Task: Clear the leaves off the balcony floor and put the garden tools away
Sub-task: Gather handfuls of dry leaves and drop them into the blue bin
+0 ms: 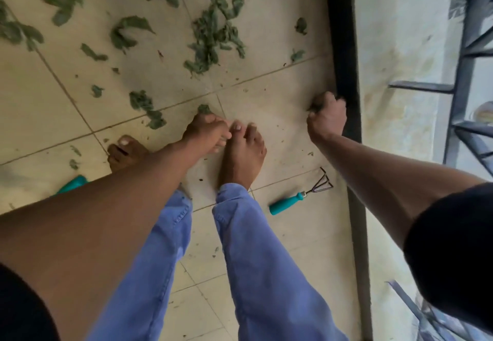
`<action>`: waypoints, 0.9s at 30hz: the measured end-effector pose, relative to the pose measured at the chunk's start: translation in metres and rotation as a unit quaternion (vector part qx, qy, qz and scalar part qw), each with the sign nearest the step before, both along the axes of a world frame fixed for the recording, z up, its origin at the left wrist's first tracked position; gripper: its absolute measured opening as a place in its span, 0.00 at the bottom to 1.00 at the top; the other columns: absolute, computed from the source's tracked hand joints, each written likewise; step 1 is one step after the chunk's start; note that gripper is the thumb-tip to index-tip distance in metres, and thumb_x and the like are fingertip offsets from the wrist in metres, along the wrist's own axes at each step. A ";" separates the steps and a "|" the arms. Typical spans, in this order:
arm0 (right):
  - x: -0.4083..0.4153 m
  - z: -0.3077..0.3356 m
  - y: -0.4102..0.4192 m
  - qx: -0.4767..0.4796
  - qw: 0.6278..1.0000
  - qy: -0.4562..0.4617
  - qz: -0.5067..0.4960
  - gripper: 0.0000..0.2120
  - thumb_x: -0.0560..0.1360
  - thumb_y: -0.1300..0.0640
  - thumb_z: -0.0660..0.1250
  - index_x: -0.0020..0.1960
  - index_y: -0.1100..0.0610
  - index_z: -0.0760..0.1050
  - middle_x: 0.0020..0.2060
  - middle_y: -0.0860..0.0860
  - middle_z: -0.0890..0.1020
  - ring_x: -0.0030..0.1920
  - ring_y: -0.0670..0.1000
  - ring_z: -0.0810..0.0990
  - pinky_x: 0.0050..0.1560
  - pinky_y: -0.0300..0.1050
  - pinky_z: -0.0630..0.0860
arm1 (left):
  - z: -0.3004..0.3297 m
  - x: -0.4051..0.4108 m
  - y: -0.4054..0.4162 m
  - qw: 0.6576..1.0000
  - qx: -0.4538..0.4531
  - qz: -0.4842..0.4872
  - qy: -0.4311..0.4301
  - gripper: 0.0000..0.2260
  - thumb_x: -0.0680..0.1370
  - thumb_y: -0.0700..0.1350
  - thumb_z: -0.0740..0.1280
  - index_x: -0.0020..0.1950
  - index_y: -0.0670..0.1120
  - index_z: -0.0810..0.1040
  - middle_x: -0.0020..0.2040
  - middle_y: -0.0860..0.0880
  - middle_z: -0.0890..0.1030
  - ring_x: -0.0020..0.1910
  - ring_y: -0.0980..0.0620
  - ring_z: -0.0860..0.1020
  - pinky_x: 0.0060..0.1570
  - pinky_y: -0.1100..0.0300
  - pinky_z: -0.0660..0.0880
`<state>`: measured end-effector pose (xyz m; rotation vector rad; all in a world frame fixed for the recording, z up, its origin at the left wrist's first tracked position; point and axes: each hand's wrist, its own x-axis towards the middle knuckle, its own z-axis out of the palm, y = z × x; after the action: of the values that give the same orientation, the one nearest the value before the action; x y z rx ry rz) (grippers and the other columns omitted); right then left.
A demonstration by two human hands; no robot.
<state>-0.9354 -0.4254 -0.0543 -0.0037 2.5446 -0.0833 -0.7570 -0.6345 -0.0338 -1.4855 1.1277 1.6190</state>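
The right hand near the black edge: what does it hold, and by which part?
The right hand is closed round a small clump of green leaves; only a bit shows beside the fingers, so the exact hold cannot be told.

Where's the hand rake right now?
In the head view the hand rake lies flat on the tiled floor, just right of the person's right foot, under the right forearm, with its teal handle toward the camera and its tines toward the dark ledge.

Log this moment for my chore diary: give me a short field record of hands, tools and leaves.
left hand: reaching down to the floor near a leaf, nothing clearly held
right hand: fist closed on a clump of leaves
hand rake: lying on the tiles, teal handle, untouched
second teal tool: mostly hidden behind left arm
leaves: scattered across the tiles ahead
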 end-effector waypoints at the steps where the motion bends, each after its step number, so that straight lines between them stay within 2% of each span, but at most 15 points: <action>1: -0.002 0.001 -0.002 -0.008 1.000 -0.003 -0.020 0.10 0.78 0.62 0.65 0.57 0.55 0.79 0.58 0.57 0.77 0.54 0.55 0.76 0.53 0.39 0.68 | 0.004 0.001 -0.001 1.000 0.000 0.001 0.003 0.05 0.70 0.48 0.68 0.44 0.51 0.81 0.38 0.50 0.86 0.39 0.49 0.82 0.39 0.59 0.76; 2: -0.003 0.001 -0.004 -0.015 0.999 -0.009 -0.040 0.10 0.77 0.63 0.65 0.56 0.55 0.81 0.56 0.55 0.79 0.53 0.54 0.78 0.53 0.39 0.70 | 0.008 0.001 -0.002 1.000 0.001 0.003 0.007 0.03 0.75 0.47 0.68 0.46 0.50 0.81 0.39 0.51 0.86 0.40 0.49 0.82 0.40 0.59 0.76; 5: 0.003 0.008 -0.024 -0.056 0.994 -0.044 -0.088 0.06 0.74 0.63 0.69 0.50 0.56 0.82 0.46 0.50 0.82 0.49 0.53 0.82 0.45 0.39 0.76 | 0.014 0.006 -0.006 0.998 0.027 0.052 0.004 0.09 0.83 0.45 0.62 0.54 0.46 0.82 0.49 0.45 0.86 0.44 0.47 0.83 0.42 0.57 0.79; 8: 0.032 0.023 -0.064 -0.167 0.982 -0.084 -0.038 0.05 0.68 0.62 0.70 0.41 0.55 0.82 0.37 0.47 0.84 0.40 0.50 0.84 0.42 0.51 0.82 | 0.018 0.009 -0.013 0.985 0.067 0.158 0.001 0.16 0.86 0.50 0.57 0.56 0.42 0.81 0.53 0.41 0.85 0.50 0.44 0.84 0.51 0.51 0.82; 10: 0.063 0.035 -0.091 -0.234 0.966 -0.107 0.010 0.05 0.65 0.62 0.71 0.40 0.54 0.82 0.36 0.46 0.85 0.38 0.47 0.84 0.42 0.51 0.82 | 0.017 0.009 -0.016 0.973 0.065 0.223 0.006 0.19 0.87 0.51 0.54 0.59 0.41 0.80 0.54 0.41 0.85 0.50 0.44 0.84 0.53 0.51 0.82; 12: 0.095 0.050 -0.113 -0.273 0.951 -0.143 0.022 0.07 0.65 0.59 0.71 0.42 0.52 0.83 0.37 0.46 0.85 0.39 0.45 0.83 0.43 0.46 0.80 | 0.017 0.009 -0.016 0.958 0.049 0.281 0.011 0.19 0.86 0.52 0.54 0.57 0.43 0.81 0.50 0.44 0.86 0.46 0.48 0.84 0.48 0.54 0.81; 14: 0.121 0.063 -0.129 -0.271 0.945 -0.176 0.056 0.08 0.68 0.56 0.71 0.47 0.49 0.84 0.40 0.45 0.86 0.40 0.43 0.83 0.44 0.44 0.79 | 0.019 0.011 -0.017 0.940 0.052 0.337 0.015 0.19 0.86 0.51 0.55 0.52 0.44 0.83 0.43 0.47 0.87 0.40 0.51 0.83 0.41 0.59 0.80; 16: 0.136 0.071 -0.139 -0.257 0.942 -0.165 0.137 0.10 0.71 0.54 0.70 0.51 0.45 0.85 0.44 0.45 0.87 0.45 0.47 0.84 0.48 0.44 0.78 | 0.019 0.017 -0.020 0.923 0.053 0.380 0.024 0.19 0.86 0.49 0.55 0.48 0.43 0.82 0.38 0.47 0.86 0.37 0.51 0.83 0.36 0.62 0.80; 17: 0.139 0.073 -0.143 -0.272 0.937 -0.152 0.160 0.11 0.73 0.56 0.69 0.52 0.47 0.85 0.45 0.47 0.87 0.46 0.49 0.84 0.49 0.43 0.77 | 0.019 0.019 -0.022 0.915 0.053 0.398 0.029 0.19 0.86 0.48 0.55 0.47 0.42 0.82 0.37 0.47 0.85 0.37 0.51 0.83 0.35 0.62 0.80; 19: 0.141 0.069 -0.149 -0.314 0.928 -0.119 0.161 0.11 0.74 0.59 0.68 0.52 0.50 0.85 0.46 0.50 0.86 0.44 0.51 0.83 0.46 0.43 0.76 | 0.019 0.025 -0.030 0.901 0.049 0.430 0.022 0.18 0.85 0.47 0.56 0.44 0.43 0.80 0.34 0.48 0.85 0.35 0.51 0.83 0.34 0.62 0.80; 21: 0.136 0.054 -0.149 -0.306 0.937 -0.083 0.147 0.09 0.73 0.58 0.66 0.51 0.51 0.82 0.46 0.50 0.83 0.41 0.51 0.82 0.43 0.46 0.78 | 0.016 0.034 -0.039 0.891 0.043 0.452 0.006 0.17 0.85 0.46 0.57 0.41 0.43 0.78 0.32 0.47 0.83 0.34 0.50 0.82 0.36 0.60 0.80; 23: 0.126 0.034 -0.147 -0.252 0.950 -0.072 0.168 0.11 0.72 0.59 0.65 0.53 0.51 0.79 0.48 0.51 0.81 0.43 0.53 0.81 0.43 0.48 0.78 | 0.011 0.046 -0.049 0.886 0.040 0.463 0.002 0.17 0.85 0.45 0.57 0.39 0.41 0.77 0.32 0.46 0.80 0.33 0.48 0.80 0.36 0.59 0.79; 25: 0.120 0.016 -0.147 -0.183 0.949 -0.096 0.238 0.15 0.73 0.59 0.68 0.59 0.53 0.77 0.53 0.55 0.79 0.47 0.57 0.80 0.44 0.47 0.76 | 0.007 0.058 -0.057 0.886 0.038 0.461 0.000 0.17 0.85 0.45 0.57 0.39 0.41 0.78 0.32 0.46 0.79 0.34 0.49 0.78 0.37 0.58 0.79; 27: 0.119 0.000 -0.149 -0.129 0.936 -0.125 0.303 0.18 0.75 0.59 0.69 0.64 0.54 0.73 0.57 0.58 0.75 0.46 0.57 0.76 0.43 0.47 0.74 | 0.006 0.069 -0.062 0.886 0.046 0.461 -0.001 0.18 0.85 0.47 0.57 0.41 0.41 0.78 0.33 0.46 0.78 0.35 0.49 0.78 0.39 0.58 0.78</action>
<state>-0.8160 -0.5746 -0.0539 -0.8196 2.1542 -0.1605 -0.6885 -0.6966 -0.0279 -2.1146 0.2803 2.2144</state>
